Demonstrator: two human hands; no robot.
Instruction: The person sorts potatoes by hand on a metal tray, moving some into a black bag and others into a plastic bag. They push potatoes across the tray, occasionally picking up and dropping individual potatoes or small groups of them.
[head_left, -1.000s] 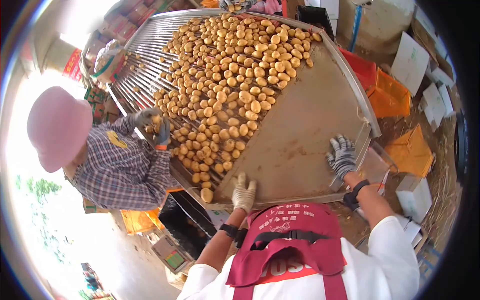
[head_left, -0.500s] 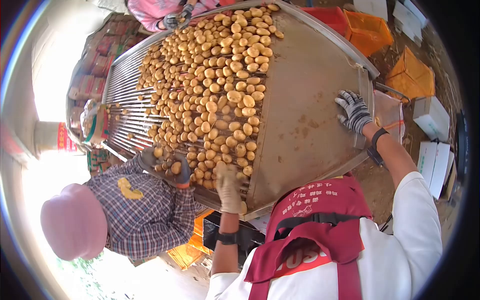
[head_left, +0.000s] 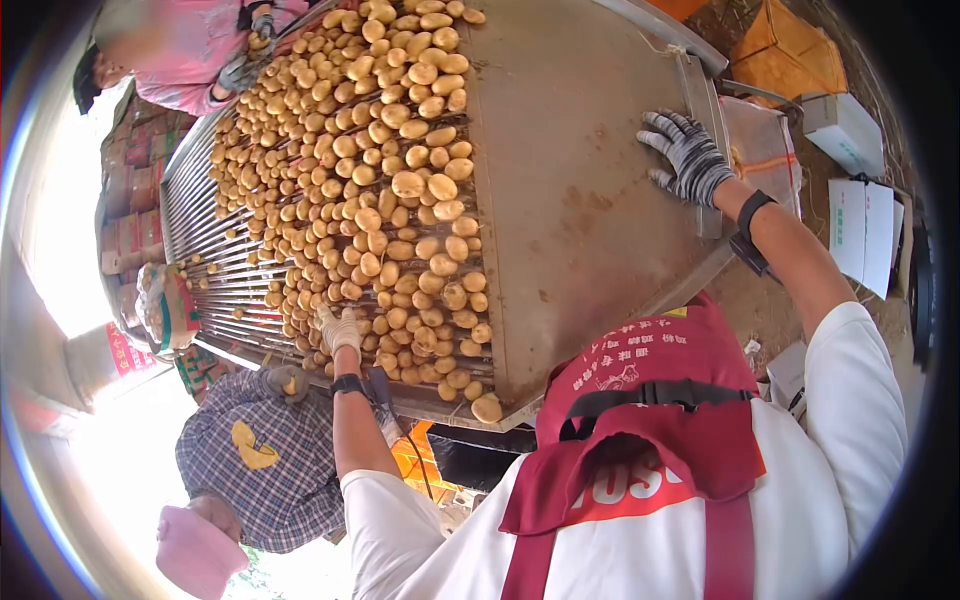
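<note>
A broad layer of potatoes (head_left: 408,184) covers the bars of a metal roller grate (head_left: 187,235). My left hand (head_left: 342,330), in a pale glove, reaches into the near side of the potatoes, fingers stretched out and touching some; I see none gripped. My right hand (head_left: 690,162), in a grey striped glove, lies spread on the bare metal sheet (head_left: 570,130) near its right end. One potato (head_left: 486,408) rests at the sheet's near left corner.
A co-worker in a plaid shirt (head_left: 265,450) is close at my left, a potato in one gloved hand (head_left: 288,384). Across the grate, a person in pink (head_left: 200,50) also works with gloves. White boxes (head_left: 862,225) and an orange crate (head_left: 785,50) stand at right.
My left hand has moved left and farther in over the potatoes. My right hand stays on the metal sheet. The plaid-shirted co-worker has drawn back from the grate, and the view has shifted.
</note>
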